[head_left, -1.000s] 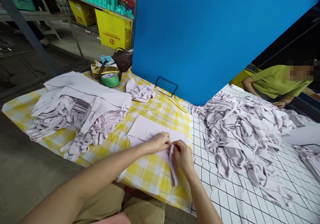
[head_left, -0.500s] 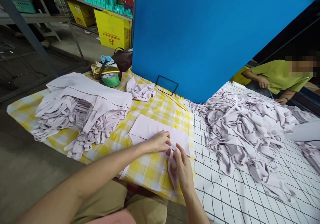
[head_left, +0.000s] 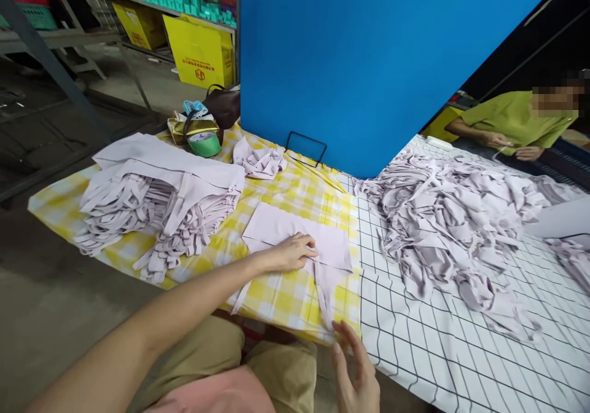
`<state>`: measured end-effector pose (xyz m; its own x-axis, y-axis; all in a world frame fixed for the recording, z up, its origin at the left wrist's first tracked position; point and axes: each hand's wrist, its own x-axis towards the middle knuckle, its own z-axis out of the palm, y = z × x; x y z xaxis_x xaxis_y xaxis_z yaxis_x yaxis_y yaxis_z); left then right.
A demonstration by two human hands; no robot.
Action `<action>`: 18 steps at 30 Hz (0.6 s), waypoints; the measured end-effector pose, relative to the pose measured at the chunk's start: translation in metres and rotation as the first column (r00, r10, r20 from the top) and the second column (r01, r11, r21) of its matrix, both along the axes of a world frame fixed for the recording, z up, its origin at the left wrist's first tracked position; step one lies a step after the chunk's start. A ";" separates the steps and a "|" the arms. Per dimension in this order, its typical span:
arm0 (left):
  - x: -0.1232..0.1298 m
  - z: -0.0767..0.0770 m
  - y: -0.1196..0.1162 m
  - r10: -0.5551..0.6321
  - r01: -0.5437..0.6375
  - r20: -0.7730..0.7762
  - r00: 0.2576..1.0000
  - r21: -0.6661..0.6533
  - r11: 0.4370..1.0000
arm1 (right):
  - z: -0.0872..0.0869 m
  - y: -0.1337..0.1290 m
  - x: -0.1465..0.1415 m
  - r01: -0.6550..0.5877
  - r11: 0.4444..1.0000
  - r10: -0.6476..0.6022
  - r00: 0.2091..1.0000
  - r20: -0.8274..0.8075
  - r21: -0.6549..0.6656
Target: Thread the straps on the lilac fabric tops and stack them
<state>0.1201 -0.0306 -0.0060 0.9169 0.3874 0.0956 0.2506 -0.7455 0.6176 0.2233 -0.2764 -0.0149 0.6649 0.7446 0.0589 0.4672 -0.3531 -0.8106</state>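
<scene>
A pale lilac camisole-like garment point(head_left: 332, 244) lies spread on the yellow checked cloth, its straps trailing toward the near table edge. My left hand point(head_left: 295, 252) rests on its middle, fingers together and pressed onto the fabric near the base of the right strap. At the lower end of that strap point(head_left: 325, 290) is my right hand point(head_left: 354, 370), just past the table edge. Its thumb and fingers are apart, with nothing visible between them. Left of the garment, a thick stack of similar lilac pieces point(head_left: 170, 167) has its straps hanging toward me.
A large lilac heap point(head_left: 461, 216) covers much of the white grid cloth point(head_left: 415, 351) at right. A blue panel point(head_left: 350, 62) rises behind the table, beside a black wire stand point(head_left: 306, 149). Green tape point(head_left: 205, 144) sits at back left. A co-worker in a green shirt point(head_left: 516, 121) handles something beyond the heap.
My right hand has let go of the strap's upper part and moved down toward me, past the table edge. The strap now lies straightened. My left hand stays on the garment.
</scene>
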 end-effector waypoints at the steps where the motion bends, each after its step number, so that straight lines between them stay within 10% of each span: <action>1: -0.003 0.003 0.000 -0.009 0.009 -0.004 1.000 -0.027 1.000 | -0.005 -0.007 -0.006 0.007 1.000 -0.009 0.998 0.069 0.027; 8: -0.062 0.007 -0.013 0.340 -0.343 -0.056 0.939 -0.061 0.937 | -0.055 0.001 -0.072 -0.524 0.852 0.516 0.843 -0.155 -0.012; 14: -0.106 -0.012 -0.031 0.394 -0.386 -0.163 0.905 0.080 0.919 | -0.066 0.060 -0.129 -0.613 0.789 0.575 0.755 -0.315 -0.031; 18: -0.110 -0.014 -0.035 0.361 -0.328 -0.231 0.904 0.169 0.929 | -0.061 0.043 -0.135 -0.626 0.780 0.606 0.760 -0.236 -0.015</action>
<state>0.0100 -0.0658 -0.0195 0.7276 0.6839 -0.0542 0.6413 -0.6500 0.4078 0.0882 -0.2333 -0.0758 0.0494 0.9926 -0.1108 0.4347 -0.1213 -0.8924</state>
